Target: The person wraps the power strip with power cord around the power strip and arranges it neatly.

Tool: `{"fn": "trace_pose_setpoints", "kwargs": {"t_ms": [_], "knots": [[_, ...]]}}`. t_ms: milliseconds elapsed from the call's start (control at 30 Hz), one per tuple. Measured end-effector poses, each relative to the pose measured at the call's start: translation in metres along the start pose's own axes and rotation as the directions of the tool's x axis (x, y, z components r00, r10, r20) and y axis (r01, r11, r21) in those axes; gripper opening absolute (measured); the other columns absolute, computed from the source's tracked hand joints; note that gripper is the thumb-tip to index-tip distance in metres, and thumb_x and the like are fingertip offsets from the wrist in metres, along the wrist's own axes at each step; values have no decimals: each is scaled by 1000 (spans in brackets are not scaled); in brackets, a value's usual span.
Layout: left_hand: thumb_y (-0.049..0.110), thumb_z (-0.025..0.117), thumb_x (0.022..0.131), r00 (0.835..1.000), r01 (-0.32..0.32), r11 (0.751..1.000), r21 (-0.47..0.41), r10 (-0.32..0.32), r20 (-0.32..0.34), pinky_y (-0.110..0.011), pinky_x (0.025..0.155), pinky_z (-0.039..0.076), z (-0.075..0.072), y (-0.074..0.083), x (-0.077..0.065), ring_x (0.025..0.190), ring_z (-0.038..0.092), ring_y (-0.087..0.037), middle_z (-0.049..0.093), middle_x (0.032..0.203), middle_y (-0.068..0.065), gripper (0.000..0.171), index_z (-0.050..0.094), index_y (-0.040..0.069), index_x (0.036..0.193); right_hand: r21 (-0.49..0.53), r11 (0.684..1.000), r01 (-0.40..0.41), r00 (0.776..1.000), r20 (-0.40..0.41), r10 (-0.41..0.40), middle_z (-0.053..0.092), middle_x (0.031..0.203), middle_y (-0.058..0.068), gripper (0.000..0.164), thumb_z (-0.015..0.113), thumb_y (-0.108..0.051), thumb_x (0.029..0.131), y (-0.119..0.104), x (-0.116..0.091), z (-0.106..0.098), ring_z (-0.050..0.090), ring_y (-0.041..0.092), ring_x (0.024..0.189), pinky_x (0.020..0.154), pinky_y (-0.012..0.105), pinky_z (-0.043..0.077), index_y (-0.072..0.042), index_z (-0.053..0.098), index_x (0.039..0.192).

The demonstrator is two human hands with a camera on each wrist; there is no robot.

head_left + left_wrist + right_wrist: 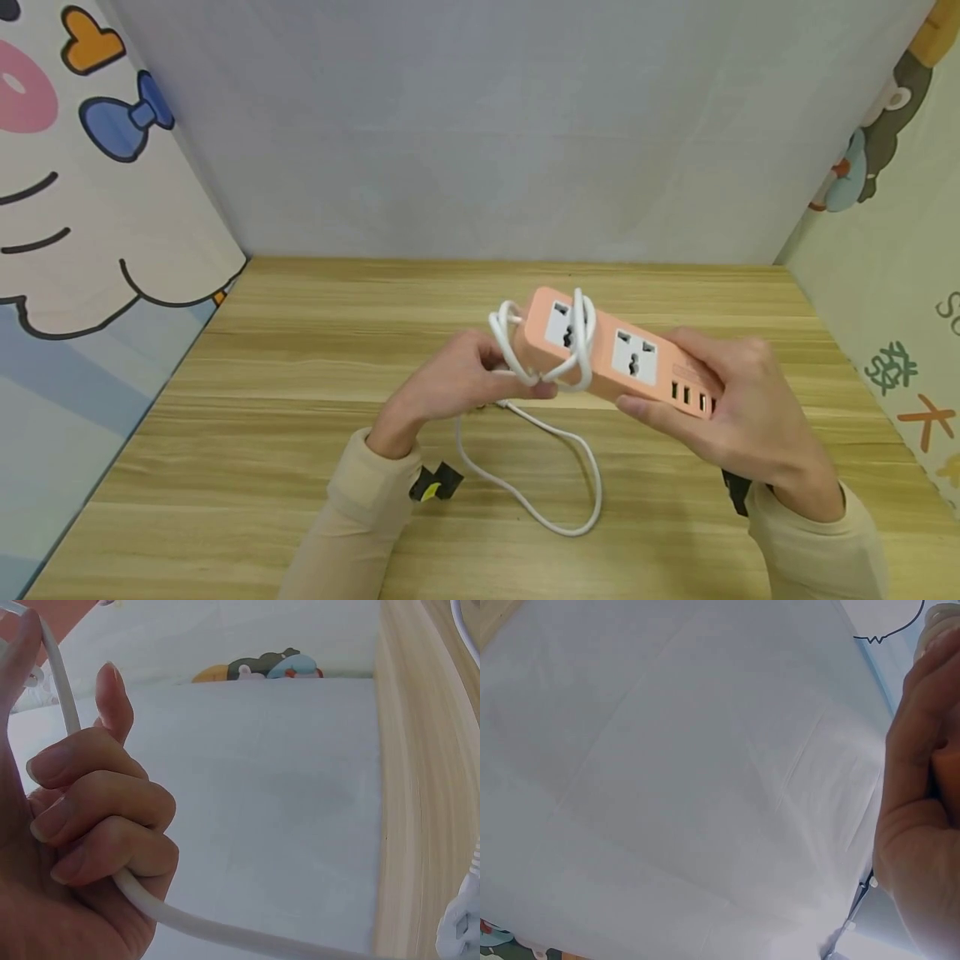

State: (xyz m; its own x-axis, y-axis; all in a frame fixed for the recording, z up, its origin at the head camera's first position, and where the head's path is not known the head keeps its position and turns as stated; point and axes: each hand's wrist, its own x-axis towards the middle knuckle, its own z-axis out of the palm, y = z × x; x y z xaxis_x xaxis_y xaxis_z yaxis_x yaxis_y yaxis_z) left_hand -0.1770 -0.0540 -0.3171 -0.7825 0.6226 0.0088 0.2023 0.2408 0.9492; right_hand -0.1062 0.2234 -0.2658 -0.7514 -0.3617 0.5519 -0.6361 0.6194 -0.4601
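A peach power strip (602,354) with white socket panels and several USB ports is held up at a tilt over the table. My right hand (750,412) grips its USB end, thumb along one side and fingers along the other. Around the far end, the white cord (585,350) is wound in loops. My left hand (461,379) is at those loops; in the left wrist view its lower fingers curl round the cord (217,934), while the index finger and thumb reach toward the strip. A white plug (459,922) shows at that view's right edge.
A loose length of cord hangs in a wide curve below the left hand, over the wood-grain table (262,433). Behind stands a pale grey wall (480,133). Cartoon-printed panels (97,208) flank the table on both sides.
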Motion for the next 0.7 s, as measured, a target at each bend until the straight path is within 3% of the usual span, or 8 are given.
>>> {"fn": "trace_pose_setpoints", "kwargs": {"t_ms": [167,300,500,700], "knots": [[28,82,84,1000,-9,1000,-21,9,-22,-25,57,41,1,-1,0,60,44,-10,67,76,3,27,74,21,109,4,1000,2,1000,14,-2,59,69,-14,38,91,-13,65,0,0,-1,45,-1,51,49,17,36,-21,71,97],[27,83,83,999,-11,1000,-16,10,-39,-25,57,43,1,-3,0,62,48,-10,72,85,2,30,75,21,111,15,1000,4,1000,20,-5,58,68,-14,37,91,-13,64,1,-1,-1,44,-1,51,49,17,36,-21,71,94],[26,84,81,998,-35,998,60,38,-54,-27,57,45,0,-5,1,62,49,-10,69,85,1,33,74,20,112,30,1000,7,999,47,-9,56,64,-16,36,91,-13,64,1,-1,-2,43,-3,48,47,16,35,-22,71,93],[19,78,84,989,-136,976,172,143,-28,-23,51,42,-2,-8,3,53,44,-6,57,65,5,10,75,12,90,36,999,9,995,95,-13,49,61,-19,38,93,-15,64,0,-1,-4,38,-4,48,45,16,32,-25,69,93]]}}
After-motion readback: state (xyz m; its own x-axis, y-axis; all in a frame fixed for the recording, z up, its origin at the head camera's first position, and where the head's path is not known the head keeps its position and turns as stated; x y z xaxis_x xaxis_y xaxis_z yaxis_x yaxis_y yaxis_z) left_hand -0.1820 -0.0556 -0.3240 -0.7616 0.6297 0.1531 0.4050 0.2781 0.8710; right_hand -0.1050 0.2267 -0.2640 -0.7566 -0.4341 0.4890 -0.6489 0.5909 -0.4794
